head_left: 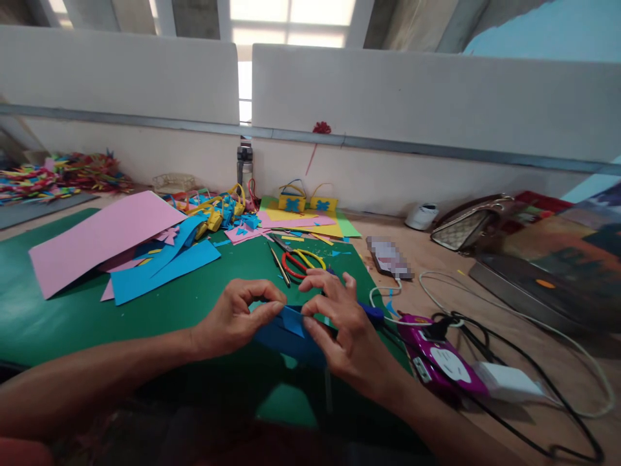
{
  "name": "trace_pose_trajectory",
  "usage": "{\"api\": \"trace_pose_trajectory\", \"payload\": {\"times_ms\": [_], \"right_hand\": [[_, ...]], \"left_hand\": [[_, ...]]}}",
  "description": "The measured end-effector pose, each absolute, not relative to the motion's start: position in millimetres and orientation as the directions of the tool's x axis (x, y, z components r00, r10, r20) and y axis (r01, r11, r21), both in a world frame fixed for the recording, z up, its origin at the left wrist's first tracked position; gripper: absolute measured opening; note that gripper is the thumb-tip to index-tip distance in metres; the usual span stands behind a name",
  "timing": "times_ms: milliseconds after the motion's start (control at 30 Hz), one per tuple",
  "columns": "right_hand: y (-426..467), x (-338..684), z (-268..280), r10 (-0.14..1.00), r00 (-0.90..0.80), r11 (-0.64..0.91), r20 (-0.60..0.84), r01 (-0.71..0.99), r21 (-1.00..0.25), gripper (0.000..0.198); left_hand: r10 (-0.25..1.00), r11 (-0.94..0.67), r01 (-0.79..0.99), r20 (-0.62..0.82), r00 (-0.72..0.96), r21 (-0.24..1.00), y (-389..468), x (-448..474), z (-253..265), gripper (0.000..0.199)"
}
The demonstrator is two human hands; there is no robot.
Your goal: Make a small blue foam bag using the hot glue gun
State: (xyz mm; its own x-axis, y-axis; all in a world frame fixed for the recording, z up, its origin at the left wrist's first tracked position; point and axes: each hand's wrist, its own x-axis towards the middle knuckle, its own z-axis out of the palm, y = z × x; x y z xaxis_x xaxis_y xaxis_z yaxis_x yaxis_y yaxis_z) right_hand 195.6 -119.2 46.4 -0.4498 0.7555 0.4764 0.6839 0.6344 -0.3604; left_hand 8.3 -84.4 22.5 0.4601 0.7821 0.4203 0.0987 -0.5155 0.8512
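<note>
Between my two hands is a piece of blue craft paper (294, 321) with a folded upper edge. The thumb and forefinger of my left hand (241, 315) pinch its left end. My right hand (339, 318) grips the right end between thumb and forefinger, its other fingers raised. Just beyond my hands lie scissors (295, 264) with red and yellow handles and a thin pointed tool (280, 264). A blue-handled tool (371, 313), partly hidden, is behind my right hand.
Pink sheets (109, 236) and blue sheets (167, 272) lie left on the green mat (194, 323). Small yellow paper bags (292, 204) stand by the wall. Rightward are a phone (389, 257), a purple power strip (439, 358), loose cables and a handbag (460, 228).
</note>
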Motion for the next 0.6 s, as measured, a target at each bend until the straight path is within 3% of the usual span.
{"api": "trace_pose_trajectory", "payload": {"times_ms": [600], "right_hand": [[-115.2, 212.2, 51.7, 0.756, -0.382, 0.609, 0.531, 0.708, -0.358, 0.015]], "left_hand": [[0.872, -0.347, 0.035, 0.309, 0.380, 0.937, -66.8, -5.0, 31.9, 0.020]]}}
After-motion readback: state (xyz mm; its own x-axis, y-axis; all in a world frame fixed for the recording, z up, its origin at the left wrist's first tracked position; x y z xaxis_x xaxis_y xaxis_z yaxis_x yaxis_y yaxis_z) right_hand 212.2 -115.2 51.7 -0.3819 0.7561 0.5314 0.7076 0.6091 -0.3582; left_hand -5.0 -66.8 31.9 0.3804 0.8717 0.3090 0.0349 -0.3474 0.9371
